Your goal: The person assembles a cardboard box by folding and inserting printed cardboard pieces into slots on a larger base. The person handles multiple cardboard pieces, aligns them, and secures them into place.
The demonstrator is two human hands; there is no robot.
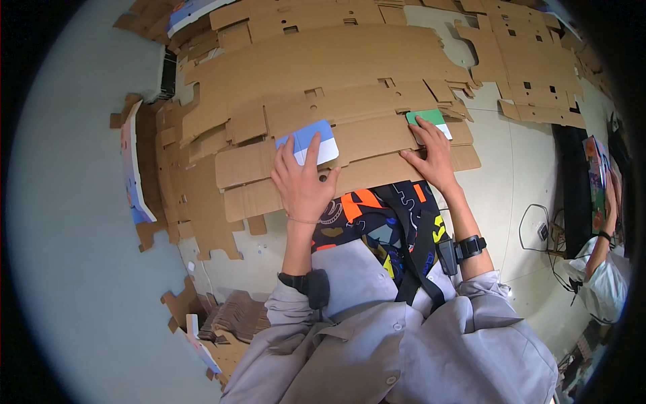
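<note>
A large sheet of brown die-cut cardboard (323, 60) with slots and flaps spreads out before me. My left hand (306, 185) rests palm down near its front edge, fingers spread over a flat blue-and-white card (325, 149) with rounded corners. Farther right, my right hand (434, 155) lies over a green-and-white card (425, 117). Its fingers reach across that card, and the thumb points left onto the cardboard. Both cards lie flat on the sheet. The hands partly cover them.
More cut cardboard (531, 60) lies at the far right. At the left stands a cardboard piece with a printed panel (131, 161), and a brown cardboard stack (235, 313) sits lower down. A co-worker's arm (601, 249) and a cable (527, 229) are on the right.
</note>
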